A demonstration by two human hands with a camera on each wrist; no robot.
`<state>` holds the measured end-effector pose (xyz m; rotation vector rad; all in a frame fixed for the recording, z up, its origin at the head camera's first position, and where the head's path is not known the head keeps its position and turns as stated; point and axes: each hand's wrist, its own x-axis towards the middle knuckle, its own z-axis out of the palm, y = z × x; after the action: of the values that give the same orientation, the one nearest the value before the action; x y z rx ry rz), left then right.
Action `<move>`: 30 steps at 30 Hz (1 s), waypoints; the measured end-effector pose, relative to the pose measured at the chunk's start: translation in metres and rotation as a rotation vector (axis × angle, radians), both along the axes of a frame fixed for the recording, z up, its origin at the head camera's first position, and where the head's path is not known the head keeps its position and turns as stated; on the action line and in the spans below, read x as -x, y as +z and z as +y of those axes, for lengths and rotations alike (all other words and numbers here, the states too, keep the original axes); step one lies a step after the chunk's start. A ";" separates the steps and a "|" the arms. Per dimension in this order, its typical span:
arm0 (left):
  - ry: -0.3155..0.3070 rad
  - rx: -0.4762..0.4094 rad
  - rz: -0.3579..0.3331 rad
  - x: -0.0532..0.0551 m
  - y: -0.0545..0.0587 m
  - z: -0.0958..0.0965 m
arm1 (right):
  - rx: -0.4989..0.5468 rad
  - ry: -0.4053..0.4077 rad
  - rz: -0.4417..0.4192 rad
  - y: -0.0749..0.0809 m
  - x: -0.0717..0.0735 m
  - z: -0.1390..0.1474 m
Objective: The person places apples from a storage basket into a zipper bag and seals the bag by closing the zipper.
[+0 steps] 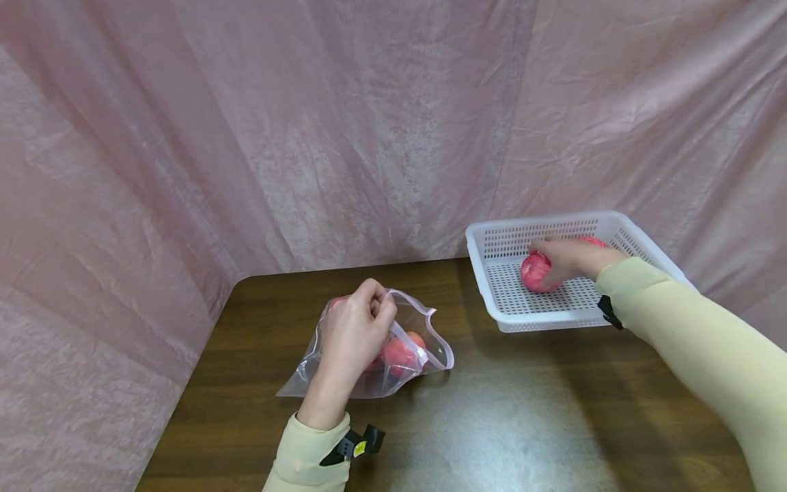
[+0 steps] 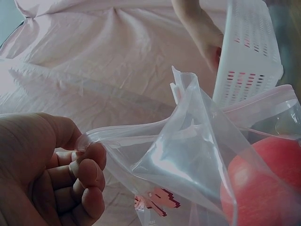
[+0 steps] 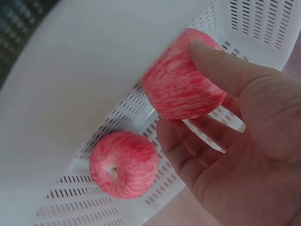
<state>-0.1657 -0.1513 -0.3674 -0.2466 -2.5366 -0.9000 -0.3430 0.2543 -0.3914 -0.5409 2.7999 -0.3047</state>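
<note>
Left hand (image 1: 350, 335): thumb and forefinger pinch the rim of a clear plastic bag (image 1: 304, 384), other fingers curled in. Bag lies on the left part of the dark wooden tabletop (image 1: 492, 424), mouth gaping to the right along a pinkish zip edge (image 1: 447, 347). Red apples (image 1: 399, 357) inside, seen through the film; exact count hidden by the hand.

Right hand (image 1: 572, 258): reached into a white perforated basket (image 1: 553, 318) at the far right. Thumb on one side of a striped red apple (image 1: 535, 275), fingers curled about the other; gripping it, inside the basket walls. Second apple (image 3: 123, 165) rests on the basket floor, apart from the first, farther right, partly behind the hand from the head view.

Basket stands well apart from the bag. Pale yellow sleeves (image 1: 695, 335) on both arms, black wrist straps (image 1: 335, 456). Pink cloth (image 1: 344, 137) hangs behind, on the far side.
</note>
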 end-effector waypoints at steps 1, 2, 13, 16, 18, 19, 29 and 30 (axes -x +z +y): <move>-0.001 -0.001 -0.004 0.000 0.000 0.000 | -0.003 0.006 0.000 0.000 0.000 0.000; -0.003 -0.003 -0.008 0.000 0.000 0.000 | -0.008 0.008 0.001 0.000 0.000 0.000; 0.003 0.004 0.015 0.004 -0.001 0.003 | 0.000 -0.009 -0.030 0.001 -0.004 -0.003; -0.001 0.002 0.009 0.004 -0.001 0.004 | 0.008 -0.019 -0.034 0.000 -0.006 -0.003; -0.003 0.001 0.003 0.003 -0.001 0.004 | 0.006 -0.001 -0.026 0.000 -0.007 -0.002; -0.004 0.000 0.001 0.003 -0.001 0.004 | 0.004 0.006 -0.019 0.000 -0.008 -0.003; 0.002 0.005 0.004 0.004 0.000 0.003 | 0.056 0.092 0.092 0.006 -0.013 0.000; 0.004 0.006 0.004 0.004 0.000 0.003 | 0.081 0.091 0.095 0.007 -0.013 0.001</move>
<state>-0.1698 -0.1485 -0.3678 -0.2452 -2.5359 -0.8900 -0.3303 0.2557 -0.3842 -0.7169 2.8533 -0.3845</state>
